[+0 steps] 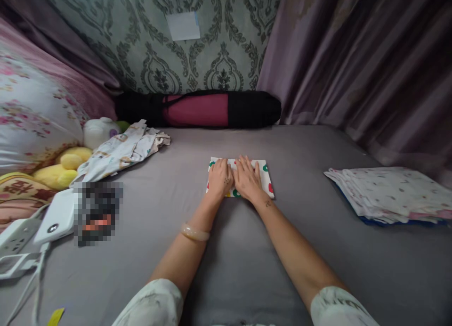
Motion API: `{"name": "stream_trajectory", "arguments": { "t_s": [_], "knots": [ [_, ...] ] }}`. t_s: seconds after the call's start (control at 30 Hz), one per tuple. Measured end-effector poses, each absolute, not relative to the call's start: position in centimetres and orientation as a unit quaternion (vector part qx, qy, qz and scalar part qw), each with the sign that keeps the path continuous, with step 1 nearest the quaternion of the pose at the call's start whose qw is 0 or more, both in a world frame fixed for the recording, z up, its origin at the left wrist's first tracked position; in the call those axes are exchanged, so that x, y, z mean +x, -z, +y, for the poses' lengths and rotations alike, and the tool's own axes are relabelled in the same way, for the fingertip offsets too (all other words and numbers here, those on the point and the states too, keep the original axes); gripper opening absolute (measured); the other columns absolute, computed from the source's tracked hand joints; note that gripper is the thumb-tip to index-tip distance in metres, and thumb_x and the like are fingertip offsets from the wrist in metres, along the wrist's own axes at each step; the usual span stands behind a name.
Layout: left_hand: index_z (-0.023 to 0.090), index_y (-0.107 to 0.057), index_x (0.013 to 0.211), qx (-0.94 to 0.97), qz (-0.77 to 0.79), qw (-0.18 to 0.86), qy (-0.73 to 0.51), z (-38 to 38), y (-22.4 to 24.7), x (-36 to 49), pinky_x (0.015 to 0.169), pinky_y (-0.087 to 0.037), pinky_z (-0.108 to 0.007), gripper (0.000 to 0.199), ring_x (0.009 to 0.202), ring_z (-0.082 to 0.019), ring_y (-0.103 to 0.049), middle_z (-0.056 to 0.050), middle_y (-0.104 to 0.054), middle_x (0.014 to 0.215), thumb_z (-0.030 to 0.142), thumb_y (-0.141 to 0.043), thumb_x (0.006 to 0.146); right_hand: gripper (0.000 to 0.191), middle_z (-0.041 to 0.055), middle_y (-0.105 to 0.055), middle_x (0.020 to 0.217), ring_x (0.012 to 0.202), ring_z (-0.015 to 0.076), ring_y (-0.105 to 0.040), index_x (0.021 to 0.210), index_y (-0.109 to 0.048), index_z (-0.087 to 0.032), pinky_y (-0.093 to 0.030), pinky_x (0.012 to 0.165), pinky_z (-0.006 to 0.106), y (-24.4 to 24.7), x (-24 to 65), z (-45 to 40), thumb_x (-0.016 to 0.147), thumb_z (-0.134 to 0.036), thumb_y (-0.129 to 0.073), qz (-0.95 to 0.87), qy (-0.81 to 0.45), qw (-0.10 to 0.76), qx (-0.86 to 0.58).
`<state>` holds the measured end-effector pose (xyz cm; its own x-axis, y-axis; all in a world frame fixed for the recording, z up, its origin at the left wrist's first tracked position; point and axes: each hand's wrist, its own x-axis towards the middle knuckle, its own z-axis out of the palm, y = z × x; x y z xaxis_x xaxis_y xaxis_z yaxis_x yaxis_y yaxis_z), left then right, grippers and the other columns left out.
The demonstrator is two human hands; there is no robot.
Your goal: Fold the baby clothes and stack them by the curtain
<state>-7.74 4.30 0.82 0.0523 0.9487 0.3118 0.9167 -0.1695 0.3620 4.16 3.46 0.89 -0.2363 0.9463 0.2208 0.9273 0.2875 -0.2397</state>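
Note:
A small flat rectangle of folded cloth (267, 180), white with red, green and yellow shapes, lies on the grey sheet in the middle. My left hand (221, 177) rests on its left part, fingers pointing away and slightly bent, gripping nothing that I can see. On the middle and right of the cloth lies my right hand (248, 177), palm down with its fingers spread. The two hands touch or nearly touch each other. A pale bangle (195, 232) circles my left forearm.
At right lies a stack of folded cloths (391, 194). A crumpled patterned garment (123, 149) is at left, near plush toys (67, 168), a white power bank (58, 215) and a power strip (21, 236). A black and red long bag (197, 110) lies along the wall.

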Motion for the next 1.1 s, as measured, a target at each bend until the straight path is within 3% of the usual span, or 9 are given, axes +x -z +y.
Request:
{"name": "stream_trajectory", "arguments": {
  "t_s": [0.23,0.43,0.57,0.77,1.1],
  "knots": [
    [0.01,-0.05,0.128,0.744,0.627,0.026,-0.229,4.8,0.1,-7.8,0.11,-0.03,-0.045,0.039,0.134,-0.026,-0.043,-0.017,-0.055,0.137,0.024,-0.031,0.097,0.057,0.0102,-0.023,0.158,0.146,0.0256,-0.016,0.149,-0.032,-0.009,-0.008,0.117,0.051,-0.5,3.5,3.5,0.095,-0.028,-0.028,-0.808,-0.08,0.085,-0.578],
    [0.009,-0.044,0.138,0.755,0.629,0.009,-0.186,4.8,-0.1,-7.8,0.115,-0.023,-0.044,0.047,0.14,-0.025,-0.034,-0.014,-0.047,0.145,0.026,-0.027,0.098,0.053,0.011,-0.028,0.156,0.145,0.0248,-0.019,0.147,-0.037,-0.012,-0.006,0.117,0.05,-0.9,4.5,3.8,0.098,-0.029,-0.024,-0.79,-0.03,0.135,-0.598],
    [0.013,-0.04,0.144,0.77,0.628,0.013,-0.113,4.7,0.4,-8.0,0.117,-0.02,-0.048,0.052,0.143,-0.029,-0.027,-0.012,-0.037,0.152,0.035,-0.027,0.098,0.054,0.0106,-0.03,0.155,0.143,0.0259,-0.023,0.148,-0.035,-0.014,-0.009,0.116,0.05,-0.3,4.8,4.1,0.099,-0.032,-0.025,-0.785,-0.042,0.112,-0.608],
    [0.014,-0.042,0.143,0.771,0.63,0.003,-0.098,4.6,0.4,-8.0,0.117,-0.019,-0.047,0.053,0.143,-0.028,-0.027,-0.012,-0.036,0.153,0.037,-0.023,0.099,0.054,0.0099,-0.028,0.156,0.144,0.0259,-0.022,0.149,-0.033,-0.015,-0.009,0.116,0.05,-0.1,5.0,4.4,0.099,-0.033,-0.025,-0.785,-0.057,0.102,-0.609],
    [0.008,-0.034,0.147,0.746,0.66,0.005,-0.094,4.8,1.2,-8.4,0.118,-0.018,-0.045,0.062,0.144,-0.028,-0.025,-0.016,-0.033,0.153,0.044,-0.02,0.098,0.059,0.0155,-0.028,0.155,0.145,0.0258,-0.017,0.147,-0.032,-0.002,-0.009,0.118,0.047,0.4,6.0,4.6,0.099,-0.034,-0.021,-0.754,-0.046,0.103,-0.647]
  ]
}}
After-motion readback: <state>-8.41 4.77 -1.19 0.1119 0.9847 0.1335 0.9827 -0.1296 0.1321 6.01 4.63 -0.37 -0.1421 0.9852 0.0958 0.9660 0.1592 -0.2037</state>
